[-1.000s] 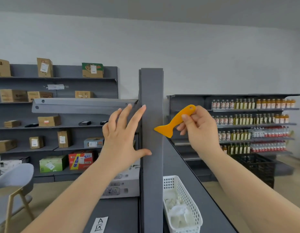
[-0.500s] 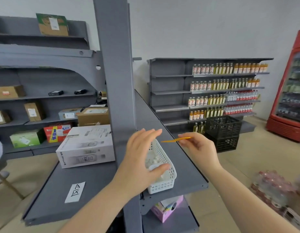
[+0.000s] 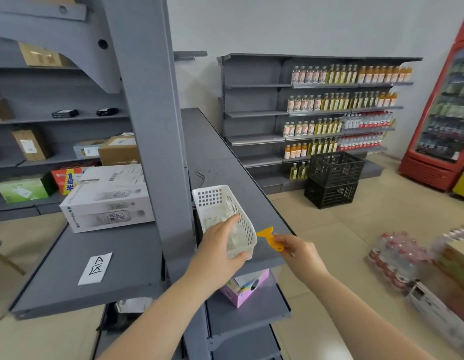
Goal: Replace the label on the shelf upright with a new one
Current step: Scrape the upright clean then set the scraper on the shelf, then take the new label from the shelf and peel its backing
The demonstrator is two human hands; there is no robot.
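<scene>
The grey shelf upright [image 3: 153, 126] rises in the middle, and its visible face is bare. A white label sheet with black marks [image 3: 95, 268] lies flat on the left shelf board. To the right of the upright, a white mesh basket [image 3: 212, 197] holds crumpled white scraps. My left hand [image 3: 217, 245] is at the basket's near end, with the fingers inside over the scraps and the thumb under the rim. I see nothing clearly held in it. My right hand [image 3: 298, 252] grips a yellow plastic scraper [image 3: 271, 237] just right of the basket, above the shelf's front edge.
A white carton [image 3: 108, 201] sits on the left shelf board behind the label sheet. A pink box [image 3: 245, 288] lies on the lower shelf. Black crates [image 3: 333, 179], bottle shelves and a red fridge [image 3: 443, 120] stand beyond the aisle. Bottle packs [image 3: 397, 255] lie on the floor at right.
My view dropped from the top of the upright to shelf level. The left hand left the upright and reached into the basket. The right hand lowered the scraper beside the basket.
</scene>
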